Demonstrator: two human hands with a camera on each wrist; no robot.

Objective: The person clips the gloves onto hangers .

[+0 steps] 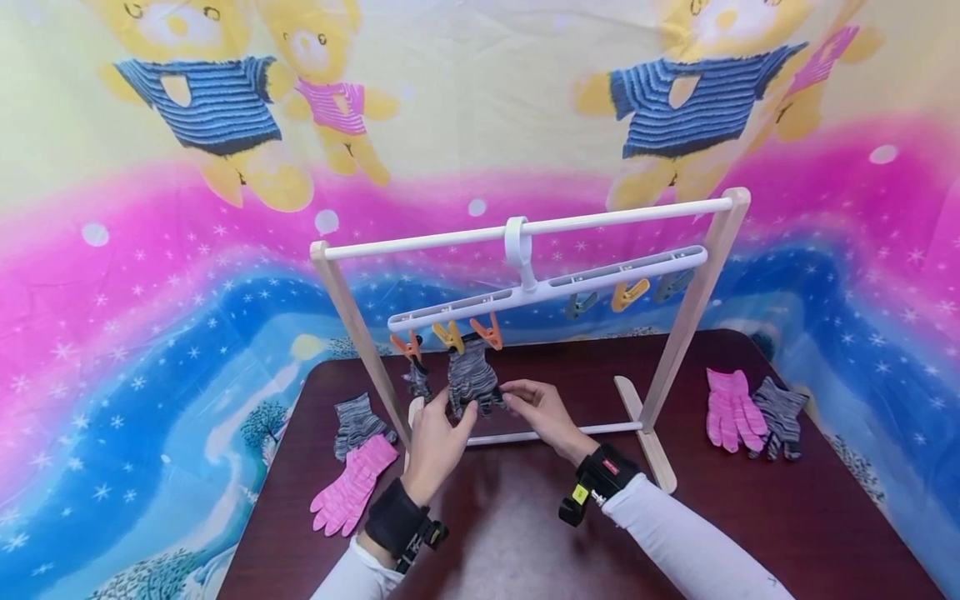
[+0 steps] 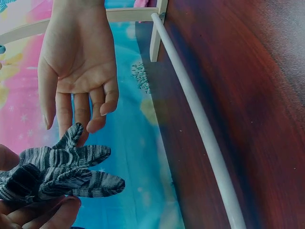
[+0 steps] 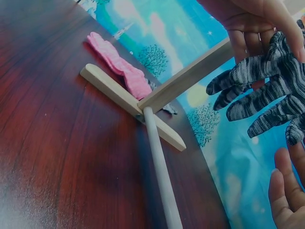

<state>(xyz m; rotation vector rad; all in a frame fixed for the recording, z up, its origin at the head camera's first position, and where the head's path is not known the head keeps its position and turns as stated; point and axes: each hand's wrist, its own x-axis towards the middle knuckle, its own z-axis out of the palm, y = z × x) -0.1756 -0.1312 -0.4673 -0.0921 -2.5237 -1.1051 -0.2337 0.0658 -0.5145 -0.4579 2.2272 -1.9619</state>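
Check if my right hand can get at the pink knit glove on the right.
Probably yes, going round: the right wooden rack post stands between your right hand and the pink knit glove, but the way past the post's front looks free.

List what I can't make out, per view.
Held gray glove: cuff cut off by left edge, left wrist view.
Right hand: cut off by right and bottom edges, right wrist view.
Left-side gray table glove: partly hidden under pink glove, head view.
Red wristband label: lettering too small, head view.

free room under 3 right clips (image 1: 630, 293), post (image 1: 686, 333) beside, rod (image 1: 611, 429) below
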